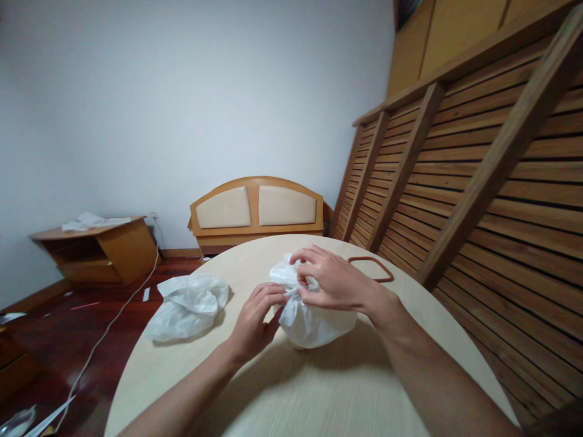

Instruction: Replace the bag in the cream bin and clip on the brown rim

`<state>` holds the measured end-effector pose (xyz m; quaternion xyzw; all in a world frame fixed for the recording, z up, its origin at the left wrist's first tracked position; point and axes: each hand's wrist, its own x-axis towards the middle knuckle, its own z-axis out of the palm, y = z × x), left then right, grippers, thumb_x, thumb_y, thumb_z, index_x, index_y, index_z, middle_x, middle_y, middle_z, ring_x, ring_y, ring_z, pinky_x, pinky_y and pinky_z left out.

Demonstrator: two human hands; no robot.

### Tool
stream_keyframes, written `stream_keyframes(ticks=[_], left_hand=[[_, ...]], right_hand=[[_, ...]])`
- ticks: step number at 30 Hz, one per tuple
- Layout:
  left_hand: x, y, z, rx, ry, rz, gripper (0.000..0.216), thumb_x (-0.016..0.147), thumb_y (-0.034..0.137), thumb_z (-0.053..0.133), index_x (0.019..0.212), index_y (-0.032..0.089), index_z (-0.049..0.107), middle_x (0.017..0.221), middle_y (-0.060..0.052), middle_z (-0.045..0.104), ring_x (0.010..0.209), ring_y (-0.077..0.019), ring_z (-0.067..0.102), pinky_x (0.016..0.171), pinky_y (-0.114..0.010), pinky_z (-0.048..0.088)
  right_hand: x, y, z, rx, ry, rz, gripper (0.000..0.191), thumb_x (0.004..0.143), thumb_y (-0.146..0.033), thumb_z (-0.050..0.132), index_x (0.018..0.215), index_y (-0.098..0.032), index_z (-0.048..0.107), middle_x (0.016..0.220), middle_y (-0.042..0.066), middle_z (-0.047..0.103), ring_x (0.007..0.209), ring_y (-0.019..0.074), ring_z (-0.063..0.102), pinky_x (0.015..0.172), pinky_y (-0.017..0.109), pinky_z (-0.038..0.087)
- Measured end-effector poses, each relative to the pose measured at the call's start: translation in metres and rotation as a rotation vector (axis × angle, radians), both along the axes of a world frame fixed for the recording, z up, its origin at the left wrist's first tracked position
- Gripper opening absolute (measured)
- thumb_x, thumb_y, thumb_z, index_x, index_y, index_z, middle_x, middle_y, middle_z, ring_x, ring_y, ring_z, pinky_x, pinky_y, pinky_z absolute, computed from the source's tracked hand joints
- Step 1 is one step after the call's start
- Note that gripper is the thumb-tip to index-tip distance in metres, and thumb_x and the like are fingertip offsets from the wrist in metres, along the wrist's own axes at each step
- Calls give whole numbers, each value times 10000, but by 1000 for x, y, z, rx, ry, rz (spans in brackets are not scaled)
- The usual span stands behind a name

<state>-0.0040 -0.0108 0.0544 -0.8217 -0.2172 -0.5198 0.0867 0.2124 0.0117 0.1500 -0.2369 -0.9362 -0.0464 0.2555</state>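
Observation:
A white plastic bag sits on the round table, bulging over contents that I cannot see. Its top is gathered and twisted between my hands. My left hand pinches the gathered plastic from the left side. From the right and above, my right hand grips the bag's upper part with bent fingers. A second white plastic bag, crumpled and loose, lies on the table to the left. Behind my right wrist, a brown rounded frame-like loop rests on the tabletop.
A low wooden cabinet with white sheets or bags on top stands at the left wall. A white cable runs over the dark floor. A wooden headboard is behind the table, and a slatted wooden panel leans along the right.

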Motion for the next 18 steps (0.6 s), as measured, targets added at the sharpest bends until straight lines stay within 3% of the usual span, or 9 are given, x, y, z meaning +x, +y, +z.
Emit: stream_keyframes(ticks=[4,8,13,18], left_hand=[[0,0,1,9,2,3,219,889,84,576,1068,208,601,978,-83,710,979,-203,660,853,-349,551],[0,0,2,40,15,-2,237,889,66,573,1083,200,601,984,-92,720,991,-205,669,860,-356,559],[1,-1,3,57,4,-1,221,901,70,568,1066,210,609,970,-86,733,981,-207,679,847,-364,572],[2,-2,3,65,8,-14,202,905,78,575,1054,208,619,954,-84,736,960,-202,683,838,-363,582]], right_hand=[[-3,-2,1,-33,-15,63,107,755,-186,699,666,-190,642,1073,63,699,1026,217,582,975,370,423],[-11,-4,0,-59,9,-23,157,867,-204,620,728,-184,689,829,45,720,876,194,610,895,350,429],[-19,-1,-5,-54,56,-161,181,899,-337,663,970,-192,744,910,61,750,898,210,645,880,352,406],[-22,-1,-7,-34,-56,-207,128,885,-296,679,911,-224,782,881,57,763,919,223,639,865,355,370]])
